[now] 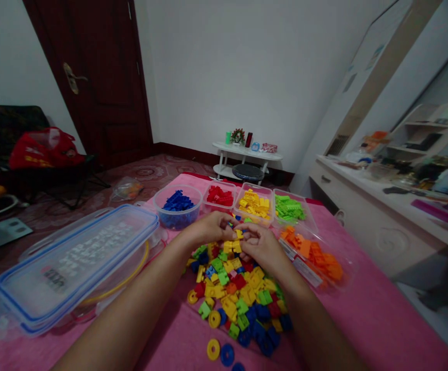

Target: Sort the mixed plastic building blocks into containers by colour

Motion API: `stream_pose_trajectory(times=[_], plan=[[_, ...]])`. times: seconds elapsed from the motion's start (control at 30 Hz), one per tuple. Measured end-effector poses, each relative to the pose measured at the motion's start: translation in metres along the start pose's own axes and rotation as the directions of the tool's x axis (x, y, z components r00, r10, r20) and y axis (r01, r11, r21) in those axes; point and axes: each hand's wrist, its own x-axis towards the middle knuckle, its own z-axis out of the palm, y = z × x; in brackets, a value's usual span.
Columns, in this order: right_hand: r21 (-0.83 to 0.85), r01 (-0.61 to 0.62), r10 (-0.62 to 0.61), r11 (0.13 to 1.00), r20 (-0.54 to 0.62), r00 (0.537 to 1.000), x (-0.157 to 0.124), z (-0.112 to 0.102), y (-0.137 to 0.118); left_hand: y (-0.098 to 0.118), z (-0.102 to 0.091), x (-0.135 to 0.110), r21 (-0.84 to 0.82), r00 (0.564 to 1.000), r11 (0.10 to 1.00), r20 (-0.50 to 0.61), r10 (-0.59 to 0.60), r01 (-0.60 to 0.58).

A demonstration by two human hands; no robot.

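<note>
My left hand (pixel 213 228) is closed above the far side of a mixed pile of building blocks (pixel 247 291). Its thumb and fingers are pinched together, and what they hold is too small to make out. Close by on the right, my right hand (pixel 262 246) is closed, with yellow building blocks (pixel 232 246) at its fingertips. The two hands nearly meet over the pile. Yellow, green, blue and red pieces lie loose beneath them, several of them ring-shaped. A yellow ring (pixel 213 349) and a blue ring (pixel 227 354) lie at the near edge.
Behind the pile stand tubs of blue blocks (pixel 178 202), red blocks (pixel 219 196), yellow blocks (pixel 253 204) and green blocks (pixel 289 208). Orange blocks (pixel 316 257) fill a clear container at right. Blue-rimmed lids (pixel 80 263) lie stacked left on the pink cloth (pixel 386 319).
</note>
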Motion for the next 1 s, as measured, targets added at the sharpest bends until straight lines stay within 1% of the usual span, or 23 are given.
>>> stream_pose_trajectory(times=[0.1, 0.17, 0.23, 0.27, 0.33, 0.37, 0.4, 0.43, 0.47, 0.53, 0.6, 0.63, 0.67, 0.7, 0.73, 0.8, 0.9, 0.97, 1.0], plan=[[-0.042, -0.019, 0.017, 0.999, -0.040, 0.999, 0.007, -0.012, -0.001, 0.002, -0.002, 0.000, -0.033, 0.999, 0.999, -0.023, -0.042, 0.041], [-0.096, -0.019, 0.010, 0.995, -0.089, 0.996, 0.017, -0.025, -0.002, 0.004, -0.005, -0.001, -0.002, 0.998, 0.999, -0.044, -0.052, 0.052], [-0.151, 0.016, -0.043, 0.988, -0.180, 0.983, 0.031, -0.041, -0.005, 0.005, -0.010, -0.005, 0.126, 0.996, 0.991, -0.081, -0.034, 0.044], [-0.175, 0.044, -0.088, 0.984, -0.250, 0.964, 0.038, -0.049, -0.007, 0.006, -0.013, -0.007, 0.220, 0.995, 0.975, -0.098, -0.024, 0.045], [-0.250, 0.086, -0.177, 0.964, -0.369, 0.912, 0.048, -0.060, -0.010, 0.006, -0.020, -0.012, 0.417, 0.994, 0.907, -0.111, -0.009, 0.055], [-0.295, 0.099, -0.219, 0.950, -0.406, 0.887, 0.050, -0.063, -0.011, 0.006, -0.023, -0.015, 0.500, 0.995, 0.864, -0.102, -0.005, 0.056], [-0.343, 0.106, -0.252, 0.933, -0.416, 0.874, 0.050, -0.063, -0.011, 0.006, -0.026, -0.017, 0.563, 0.997, 0.825, -0.083, -0.010, 0.055], [-0.387, 0.111, -0.276, 0.915, -0.402, 0.873, 0.048, -0.059, -0.011, 0.006, -0.028, -0.018, 0.606, 0.998, 0.794, -0.055, -0.022, 0.051], [-0.424, 0.115, -0.286, 0.898, -0.365, 0.886, 0.044, -0.054, -0.011, 0.005, -0.028, -0.019, 0.629, 0.999, 0.776, -0.021, -0.044, 0.047], [-0.472, 0.121, -0.252, 0.873, -0.224, 0.941, 0.031, -0.039, -0.009, 0.005, -0.027, -0.020, 0.638, 0.992, 0.768, 0.046, -0.116, 0.060], [-0.514, 0.117, -0.153, 0.850, -0.027, 0.988, 0.015, -0.022, -0.008, 0.004, -0.021, -0.019, 0.661, 0.982, 0.747, 0.083, -0.168, 0.072], [-0.547, 0.113, -0.093, 0.830, 0.064, 0.994, 0.007, -0.015, -0.008, 0.005, -0.017, -0.018, 0.693, 0.983, 0.717, 0.076, -0.168, 0.069], [-0.588, 0.116, -0.039, 0.800, 0.142, 0.989, 0.000, -0.009, -0.009, 0.006, -0.012, -0.017, 0.736, 0.986, 0.673, 0.053, -0.159, 0.069], [-0.637, 0.124, 0.001, 0.760, 0.192, 0.981, -0.007, -0.005, -0.011, 0.007, -0.007, -0.017, 0.781, 0.990, 0.620, 0.020, -0.139, 0.072], [-0.692, 0.132, 0.026, 0.710, 0.214, 0.976, -0.012, -0.001, -0.014, 0.009, -0.003, -0.016, 0.818, 0.992, 0.569, -0.014, -0.122, 0.081], [-0.793, 0.144, 0.044, 0.593, 0.210, 0.977, -0.021, 0.004, -0.021, 0.012, 0.005, -0.017, 0.859, 0.991, 0.500, -0.066, -0.114, 0.115], [-0.889, 0.142, 0.062, 0.435, 0.187, 0.980, -0.029, 0.010, -0.029, 0.016, 0.010, -0.019, 0.868, 0.990, 0.480, -0.075, -0.124, 0.125], [-0.914, 0.163, 0.063, 0.371, 0.200, 0.978, -0.031, 0.013, -0.031, 0.017, 0.010, -0.020, 0.867, 0.990, 0.483, -0.071, -0.123, 0.122], [-0.918, 0.172, 0.062, 0.358, 0.207, 0.976, -0.032, 0.013, -0.032, 0.017, 0.010, -0.021, 0.865, 0.990, 0.486, -0.070, -0.122, 0.121]])
